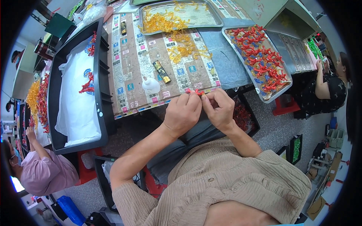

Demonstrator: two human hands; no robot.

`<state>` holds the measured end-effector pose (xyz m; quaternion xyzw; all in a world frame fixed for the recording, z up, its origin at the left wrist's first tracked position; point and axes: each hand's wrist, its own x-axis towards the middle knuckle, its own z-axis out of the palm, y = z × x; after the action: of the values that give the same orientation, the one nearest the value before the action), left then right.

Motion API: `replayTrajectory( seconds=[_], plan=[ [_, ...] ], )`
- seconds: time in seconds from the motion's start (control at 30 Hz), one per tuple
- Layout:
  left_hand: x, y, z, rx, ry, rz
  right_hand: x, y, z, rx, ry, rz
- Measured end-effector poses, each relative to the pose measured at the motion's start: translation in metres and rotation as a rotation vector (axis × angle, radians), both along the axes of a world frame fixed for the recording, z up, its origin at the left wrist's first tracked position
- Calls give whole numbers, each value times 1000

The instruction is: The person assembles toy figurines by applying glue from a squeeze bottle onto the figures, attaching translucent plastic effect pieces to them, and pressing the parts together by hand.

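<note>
- The left hand and right hand are meeting near the centre of the frame, both pinching one red piece.
- That piece is poking out above the fingertips, by the near edge of the worktop.
- Left of it, a white bottle is sitting beside a black-and-gold tube.
- Yellow strips are lying in a tray at the upper middle, others spreading below it.
- At the upper right, red and blue clusters are filling another tray.
- At the left, a black crate is holding a white sheet.
</note>
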<state>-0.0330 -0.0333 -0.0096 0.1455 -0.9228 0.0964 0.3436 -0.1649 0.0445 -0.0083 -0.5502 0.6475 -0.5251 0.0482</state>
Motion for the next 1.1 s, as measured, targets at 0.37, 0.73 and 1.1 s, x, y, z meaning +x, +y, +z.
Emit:
replayTrajectory(
  seconds=[0.37,0.73,1.1],
  plan=[
    [0,-5,-4,43,-28,-8,-12,-4,-3,200,-121,19],
    [15,7,22,54,105,-121,-22,10,5,470,-1396,764],
    [19,15,38,32,139,-143,-20,18,19,458,-1555,839]
  ],
)
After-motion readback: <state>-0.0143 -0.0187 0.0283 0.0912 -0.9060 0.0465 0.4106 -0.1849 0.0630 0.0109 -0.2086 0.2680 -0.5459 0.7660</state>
